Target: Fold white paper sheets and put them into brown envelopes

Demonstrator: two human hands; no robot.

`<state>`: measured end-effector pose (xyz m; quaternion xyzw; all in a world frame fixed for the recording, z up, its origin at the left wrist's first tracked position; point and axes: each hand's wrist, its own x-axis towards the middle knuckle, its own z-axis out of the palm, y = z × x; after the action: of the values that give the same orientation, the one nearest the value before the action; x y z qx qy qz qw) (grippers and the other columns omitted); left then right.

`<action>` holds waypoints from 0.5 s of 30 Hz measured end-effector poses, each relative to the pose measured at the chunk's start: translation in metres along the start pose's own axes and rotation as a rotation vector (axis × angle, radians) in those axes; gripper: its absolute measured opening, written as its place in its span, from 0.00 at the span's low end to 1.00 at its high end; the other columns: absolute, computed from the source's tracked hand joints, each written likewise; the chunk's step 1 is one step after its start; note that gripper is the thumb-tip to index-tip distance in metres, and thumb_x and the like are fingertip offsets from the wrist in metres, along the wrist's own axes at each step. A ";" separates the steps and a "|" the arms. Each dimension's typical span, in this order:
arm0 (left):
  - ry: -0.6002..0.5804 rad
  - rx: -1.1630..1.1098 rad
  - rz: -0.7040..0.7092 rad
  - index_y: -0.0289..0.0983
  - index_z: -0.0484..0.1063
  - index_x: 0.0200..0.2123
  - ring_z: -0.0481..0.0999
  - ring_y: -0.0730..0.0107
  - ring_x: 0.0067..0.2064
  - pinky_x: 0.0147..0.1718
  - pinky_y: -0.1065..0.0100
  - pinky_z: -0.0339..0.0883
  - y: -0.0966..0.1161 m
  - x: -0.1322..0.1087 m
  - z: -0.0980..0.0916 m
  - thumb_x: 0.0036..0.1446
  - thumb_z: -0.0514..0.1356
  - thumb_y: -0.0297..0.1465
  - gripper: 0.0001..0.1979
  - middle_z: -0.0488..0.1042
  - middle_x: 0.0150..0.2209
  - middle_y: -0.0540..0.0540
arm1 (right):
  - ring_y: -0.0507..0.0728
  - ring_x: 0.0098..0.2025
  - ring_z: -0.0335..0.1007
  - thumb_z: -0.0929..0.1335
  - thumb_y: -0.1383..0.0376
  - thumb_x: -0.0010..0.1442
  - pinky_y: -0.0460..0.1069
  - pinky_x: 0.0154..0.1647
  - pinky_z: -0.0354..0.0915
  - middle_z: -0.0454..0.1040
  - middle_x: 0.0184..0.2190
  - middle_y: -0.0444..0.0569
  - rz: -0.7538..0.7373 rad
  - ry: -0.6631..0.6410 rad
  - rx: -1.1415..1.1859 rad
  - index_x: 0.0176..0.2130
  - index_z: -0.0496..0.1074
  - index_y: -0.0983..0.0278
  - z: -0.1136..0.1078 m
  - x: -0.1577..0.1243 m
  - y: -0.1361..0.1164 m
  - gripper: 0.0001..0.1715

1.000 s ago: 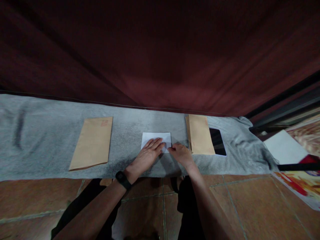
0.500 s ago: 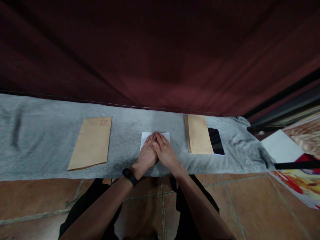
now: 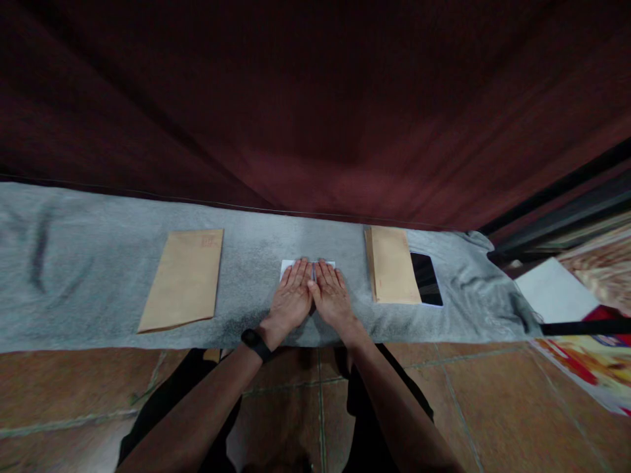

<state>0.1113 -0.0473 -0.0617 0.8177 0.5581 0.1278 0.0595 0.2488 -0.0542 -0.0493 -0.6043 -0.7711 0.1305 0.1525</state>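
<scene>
A piece of white paper [image 3: 285, 265] lies on the grey cloth in front of me, mostly covered by my hands. My left hand [image 3: 292, 292], with a black band on its wrist, rests flat on the paper's left part, fingers stretched forward. Beside it, my right hand [image 3: 332, 292] presses flat on the right part, fingers also straight. The two thumbs nearly meet at the middle. Off to the left lies a brown envelope [image 3: 185, 279] with red print. To the right sits a stack of brown envelopes [image 3: 394, 266].
A dark-screened tablet or phone [image 3: 426, 279] lies partly under the envelope stack. The grey cloth [image 3: 256, 243] covers the narrow surface, with a dark red curtain [image 3: 315, 131] behind it. At the far right are a white sheet [image 3: 557, 289] and a colourful printed sheet [image 3: 601, 368].
My hands have moved apart from overlapping at the paper's middle to lying side by side, the left slightly left and the right slightly right. The envelopes stay where they were on the cloth.
</scene>
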 end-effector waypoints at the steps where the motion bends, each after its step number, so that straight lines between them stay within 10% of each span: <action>1: -0.001 0.017 -0.005 0.24 0.53 0.73 0.47 0.55 0.77 0.73 0.50 0.47 0.000 0.000 -0.001 0.69 0.42 0.28 0.31 0.53 0.74 0.32 | 0.60 0.78 0.42 0.53 0.57 0.77 0.60 0.77 0.42 0.52 0.75 0.56 0.001 0.002 -0.022 0.73 0.55 0.69 0.000 0.000 0.001 0.34; 15: 0.028 0.033 -0.055 0.24 0.53 0.73 0.49 0.53 0.76 0.74 0.50 0.43 -0.011 -0.008 -0.008 0.71 0.45 0.35 0.32 0.52 0.75 0.32 | 0.65 0.76 0.48 0.58 0.55 0.76 0.63 0.75 0.46 0.52 0.75 0.59 0.008 0.095 -0.173 0.74 0.53 0.70 0.005 -0.004 0.021 0.36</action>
<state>0.0969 -0.0508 -0.0576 0.8011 0.5832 0.1283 0.0416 0.2669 -0.0530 -0.0625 -0.6239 -0.7688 0.0352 0.1359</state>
